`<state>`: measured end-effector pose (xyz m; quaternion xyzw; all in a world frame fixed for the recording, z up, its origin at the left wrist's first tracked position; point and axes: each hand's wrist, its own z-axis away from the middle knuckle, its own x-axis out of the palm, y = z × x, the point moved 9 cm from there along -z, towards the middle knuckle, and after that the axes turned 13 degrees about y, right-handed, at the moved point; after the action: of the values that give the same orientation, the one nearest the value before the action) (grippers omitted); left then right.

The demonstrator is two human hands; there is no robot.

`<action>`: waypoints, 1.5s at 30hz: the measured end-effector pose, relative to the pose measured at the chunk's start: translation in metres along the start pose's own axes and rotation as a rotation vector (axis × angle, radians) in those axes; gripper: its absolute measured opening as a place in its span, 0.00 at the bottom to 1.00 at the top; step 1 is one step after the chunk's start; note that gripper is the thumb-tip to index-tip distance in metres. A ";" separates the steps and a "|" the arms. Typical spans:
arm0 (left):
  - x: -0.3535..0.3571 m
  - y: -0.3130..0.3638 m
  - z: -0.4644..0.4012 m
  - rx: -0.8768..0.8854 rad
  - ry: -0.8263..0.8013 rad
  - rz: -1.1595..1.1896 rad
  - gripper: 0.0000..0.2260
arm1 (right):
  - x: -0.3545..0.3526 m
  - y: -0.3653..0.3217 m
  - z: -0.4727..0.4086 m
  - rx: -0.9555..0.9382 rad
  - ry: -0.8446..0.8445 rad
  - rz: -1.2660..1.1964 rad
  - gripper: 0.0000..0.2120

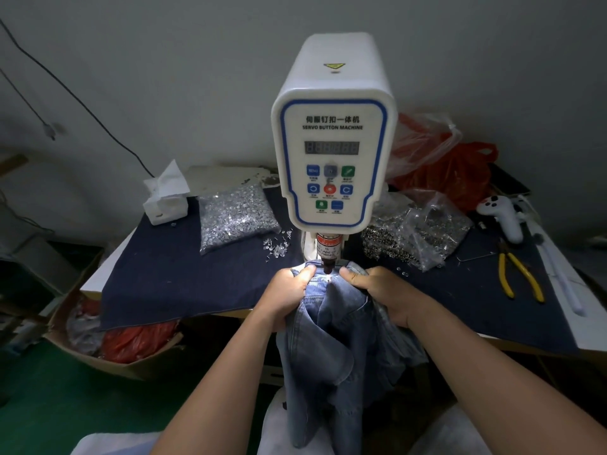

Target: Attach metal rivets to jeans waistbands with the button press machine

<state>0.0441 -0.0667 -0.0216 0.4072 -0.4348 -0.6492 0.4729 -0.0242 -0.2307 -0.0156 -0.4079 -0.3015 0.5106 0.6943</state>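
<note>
Blue jeans (331, 372) hung off the bench (558, 343) front edge. The left hand (289, 297) and right hand (391, 293) each had a closed grip on the waistband (323, 274), bunching denim either side of the press head (327, 254) of the white button machine (333, 152). Beyond lay bags of silver rivets (235, 215) left, yellow pliers (519, 274) right.

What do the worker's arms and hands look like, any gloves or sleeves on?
No gloves and no sleeves in view. The left hand and right hand are bare, and both forearms are uncovered right to the bottom edge of the picture. No watch, ring or wristband shows on either one.
</note>
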 end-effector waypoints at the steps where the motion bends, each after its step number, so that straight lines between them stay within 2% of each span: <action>1: 0.002 0.001 0.004 -0.027 -0.043 0.029 0.13 | 0.001 0.000 0.002 0.010 -0.018 -0.015 0.21; 4: 0.002 0.004 0.025 -0.118 -0.190 0.151 0.12 | 0.003 0.004 0.011 0.063 -0.085 -0.064 0.21; 7: -0.001 0.000 0.047 -0.199 -0.322 0.182 0.17 | 0.014 0.015 0.027 0.133 -0.196 -0.078 0.25; 10: -0.005 -0.011 0.065 -0.234 -0.408 0.169 0.22 | 0.020 0.025 0.037 0.123 -0.263 -0.058 0.28; 12: -0.008 -0.018 0.077 -0.235 -0.483 0.078 0.21 | 0.019 0.027 0.041 0.107 -0.284 -0.058 0.25; 15: -0.019 -0.024 0.090 -0.070 -0.627 -0.318 0.23 | 0.008 0.029 0.046 0.113 -0.308 -0.112 0.15; 17: -0.029 -0.025 0.084 0.021 -0.572 -0.436 0.23 | -0.006 0.030 0.048 0.119 -0.312 -0.144 0.13; 20: -0.042 -0.002 0.074 0.096 -0.379 -0.102 0.19 | -0.023 0.027 0.056 0.066 -0.397 -0.015 0.17; 23: -0.033 0.021 0.076 0.081 -0.365 0.151 0.17 | -0.029 0.019 0.073 -0.050 -0.521 0.236 0.18; 26: -0.021 0.040 0.079 0.078 -0.357 0.256 0.12 | -0.026 0.003 0.082 -0.127 -0.509 0.288 0.20; 29: -0.010 0.054 0.088 0.101 -0.386 0.235 0.08 | -0.019 -0.013 0.086 -0.205 -0.397 0.297 0.15; 31: -0.003 0.057 0.095 0.083 -0.478 0.215 0.04 | -0.017 -0.018 0.086 -0.228 -0.352 0.248 0.10; 33: 0.000 0.053 0.099 0.049 -0.552 0.178 0.06 | -0.018 -0.021 0.086 -0.213 -0.325 0.115 0.06; 36: 0.001 0.035 0.100 -0.056 -0.538 0.008 0.17 | -0.021 -0.028 0.087 -0.251 -0.306 0.051 0.09; 37: 0.001 0.033 0.100 -0.042 -0.529 -0.083 0.21 | -0.020 -0.030 0.088 -0.263 -0.316 0.061 0.11; 39: 0.003 0.040 0.102 0.082 -0.542 -0.153 0.16 | -0.014 -0.034 0.092 -0.283 -0.359 0.077 0.10; 41: 0.000 0.047 0.100 0.151 -0.509 -0.072 0.05 | -0.012 -0.039 0.095 -0.302 -0.360 0.077 0.08; 42: -0.002 0.051 0.099 0.175 -0.496 -0.018 0.03 | -0.013 -0.041 0.095 -0.309 -0.346 0.080 0.08; 45: 0.002 0.056 0.101 0.178 -0.525 0.091 0.08 | -0.010 -0.047 0.094 -0.393 -0.307 0.184 0.08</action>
<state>-0.0370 -0.0603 0.0612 0.2454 -0.6156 -0.6698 0.3350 -0.0835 -0.2231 0.0714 -0.4784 -0.4583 0.5591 0.4985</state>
